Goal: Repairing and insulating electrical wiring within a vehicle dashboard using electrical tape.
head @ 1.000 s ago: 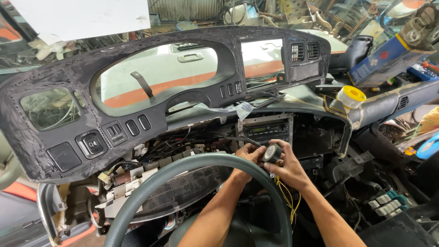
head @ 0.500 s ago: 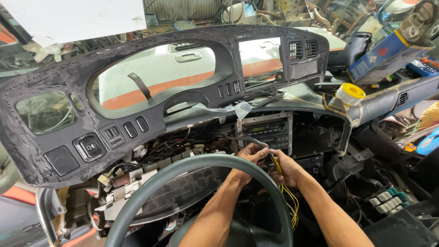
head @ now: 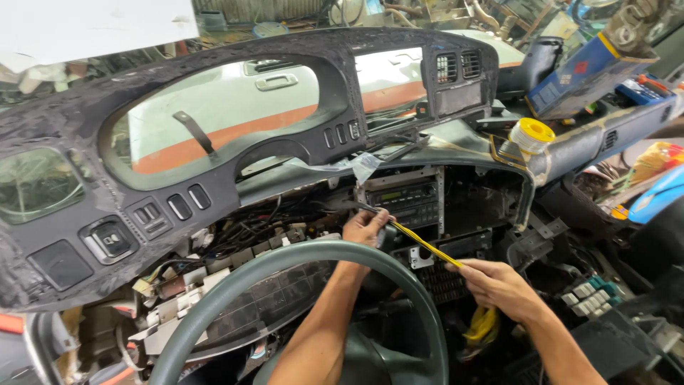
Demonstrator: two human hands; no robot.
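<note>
Both bare forearms reach away from the near edge. The left hand is curled, farther off; the right hand, nearer and rightward, seems pinched, fingers pointing left.

Stripped dashboard frame spans frame centre. On its top ledge, upper right: yellow-capped solder spool, tilted blue box. Loosened black fascia panel leans across the left.
</note>
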